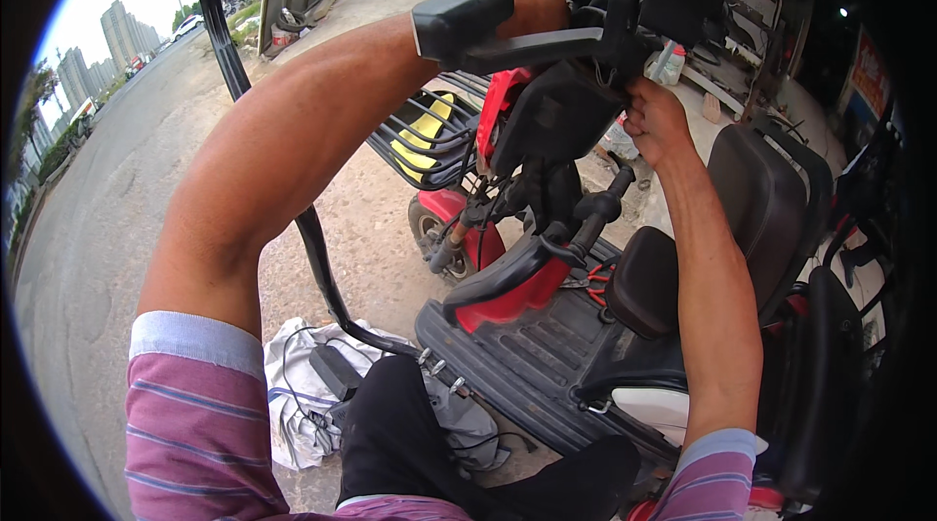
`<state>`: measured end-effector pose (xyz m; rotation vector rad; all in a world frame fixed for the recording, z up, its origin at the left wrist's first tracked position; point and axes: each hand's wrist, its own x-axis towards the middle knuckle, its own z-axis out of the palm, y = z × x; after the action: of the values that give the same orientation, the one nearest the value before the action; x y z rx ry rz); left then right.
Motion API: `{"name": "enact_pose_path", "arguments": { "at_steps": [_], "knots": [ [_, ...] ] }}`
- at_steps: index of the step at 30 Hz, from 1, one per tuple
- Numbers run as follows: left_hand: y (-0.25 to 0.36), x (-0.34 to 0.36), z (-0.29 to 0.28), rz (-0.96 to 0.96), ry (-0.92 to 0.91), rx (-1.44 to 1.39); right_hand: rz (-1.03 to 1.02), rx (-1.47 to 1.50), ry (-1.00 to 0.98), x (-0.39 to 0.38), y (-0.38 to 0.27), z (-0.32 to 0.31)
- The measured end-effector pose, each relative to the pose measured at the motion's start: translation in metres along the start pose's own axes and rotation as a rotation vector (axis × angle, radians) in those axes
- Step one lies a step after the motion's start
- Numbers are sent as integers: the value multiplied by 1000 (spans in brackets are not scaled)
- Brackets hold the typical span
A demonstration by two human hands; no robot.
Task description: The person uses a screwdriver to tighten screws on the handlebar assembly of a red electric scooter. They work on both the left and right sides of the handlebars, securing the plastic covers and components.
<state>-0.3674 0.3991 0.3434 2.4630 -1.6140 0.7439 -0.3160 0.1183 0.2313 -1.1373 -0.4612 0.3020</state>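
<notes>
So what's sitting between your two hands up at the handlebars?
In the head view, the black handlebar console lies between the left hand and the right hand.

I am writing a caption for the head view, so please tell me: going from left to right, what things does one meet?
Road → grey cloth with a black charger on the ground → left hand on the handlebar grip → red scooter body panel → right hand at the steering column → black seat.
</notes>
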Motion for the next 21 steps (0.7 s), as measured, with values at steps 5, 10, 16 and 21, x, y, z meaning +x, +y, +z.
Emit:
{"name": "enact_pose_path", "arguments": {
  "at_steps": [5,10,16,21],
  "knots": [
    [33,17,-9,-326,-111,100,-17,-19,4,-1,-1,6],
    [51,23,-6,-587,-106,100,-23,-30,-3,-3,-2,8],
    [68,10,3,-813,-29,71,-19,1,18,-4,2,7],
    [82,-6,20,-950,78,32,57,77,67,6,6,3]
  ]
}}
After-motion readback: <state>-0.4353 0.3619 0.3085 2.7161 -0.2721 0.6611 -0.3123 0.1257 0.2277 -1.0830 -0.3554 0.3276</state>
